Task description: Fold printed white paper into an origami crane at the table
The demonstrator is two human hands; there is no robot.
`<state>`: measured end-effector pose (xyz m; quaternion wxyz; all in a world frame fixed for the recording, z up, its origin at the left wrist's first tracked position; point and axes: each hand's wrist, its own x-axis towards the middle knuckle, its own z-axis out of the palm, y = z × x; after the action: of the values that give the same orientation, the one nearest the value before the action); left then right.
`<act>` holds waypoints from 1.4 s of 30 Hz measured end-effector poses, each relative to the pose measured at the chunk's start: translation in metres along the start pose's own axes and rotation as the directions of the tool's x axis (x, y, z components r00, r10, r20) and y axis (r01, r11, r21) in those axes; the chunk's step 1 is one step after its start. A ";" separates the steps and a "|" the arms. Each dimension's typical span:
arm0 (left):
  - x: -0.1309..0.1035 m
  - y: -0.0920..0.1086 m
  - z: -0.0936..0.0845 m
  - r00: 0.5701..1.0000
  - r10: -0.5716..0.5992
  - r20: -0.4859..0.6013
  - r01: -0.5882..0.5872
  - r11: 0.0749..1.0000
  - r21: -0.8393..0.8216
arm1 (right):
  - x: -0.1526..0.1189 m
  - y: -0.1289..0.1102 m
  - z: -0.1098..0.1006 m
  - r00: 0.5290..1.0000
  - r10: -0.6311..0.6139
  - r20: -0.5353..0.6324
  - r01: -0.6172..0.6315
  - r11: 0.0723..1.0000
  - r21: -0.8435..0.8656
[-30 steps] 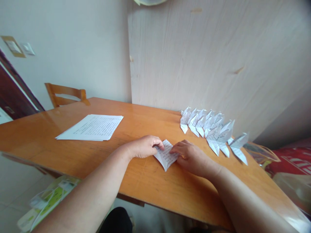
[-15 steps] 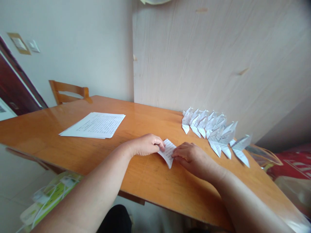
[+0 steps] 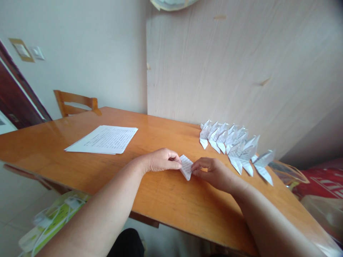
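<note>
A small folded piece of printed paper (image 3: pixel 186 167) is held between my two hands, just above or on the wooden table. My left hand (image 3: pixel 163 160) pinches its left edge between thumb and fingers. On the opposite side, my right hand (image 3: pixel 211 172) grips the right edge with thumb and fingertips. To the right stand several folded paper cranes or bird-like shapes (image 3: pixel 235 165) in rows, made of the same printed paper. A stack of printed sheets (image 3: pixel 107 140) lies flat to the left of my left hand.
The wooden table (image 3: pixel 160 200) runs up to a pale panel (image 3: pixel 214 71) at the back. A wooden chair (image 3: pixel 76 101) stands at the far left end. Below the near edge is a green and white box with cables (image 3: pixel 57 221). Red bags (image 3: pixel 321 184) sit beyond the right edge.
The folded paper looks narrower and smaller, with its right part brought over. My left thumb has moved right along its edge. The view has tilted up slightly.
</note>
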<state>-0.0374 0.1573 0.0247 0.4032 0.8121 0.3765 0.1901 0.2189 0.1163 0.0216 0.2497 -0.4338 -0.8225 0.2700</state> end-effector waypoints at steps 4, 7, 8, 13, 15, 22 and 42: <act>0.001 -0.002 0.001 1.000 0.017 0.006 -0.017 1.000 0.012 | 0.001 0.002 -0.001 0.999 0.041 0.018 -0.041 0.999 0.025; 0.002 -0.003 0.002 0.999 0.035 0.000 -0.035 0.999 0.018 | 0.001 0.001 -0.001 0.999 0.044 0.023 -0.044 0.999 0.012; 0.002 -0.003 0.003 0.999 0.038 -0.006 -0.037 0.999 0.023 | 0.001 0.001 -0.001 0.999 0.041 0.023 -0.041 0.999 0.007; 0.004 -0.002 0.006 0.997 0.044 -0.062 -0.041 0.998 0.052 | 0.002 -0.002 0.001 1.000 0.023 -0.004 -0.023 1.000 -0.019; 0.004 -0.001 0.007 0.995 0.051 -0.087 -0.045 0.997 0.070 | 0.001 -0.004 0.000 0.999 0.020 -0.027 -0.020 1.000 -0.018; 0.005 0.000 0.008 0.986 0.081 -0.148 -0.073 0.995 0.063 | 0.002 -0.009 0.000 1.000 0.026 -0.003 -0.026 0.999 0.039; 0.012 -0.002 0.029 0.967 0.029 -0.251 0.005 0.991 0.132 | 0.009 -0.002 0.021 0.958 0.152 -0.244 -0.205 0.955 -0.212</act>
<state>-0.0127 0.1518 0.0059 0.2963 0.8083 0.4317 0.2692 0.1995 0.1178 0.0091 0.2626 -0.5610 -0.7722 0.1415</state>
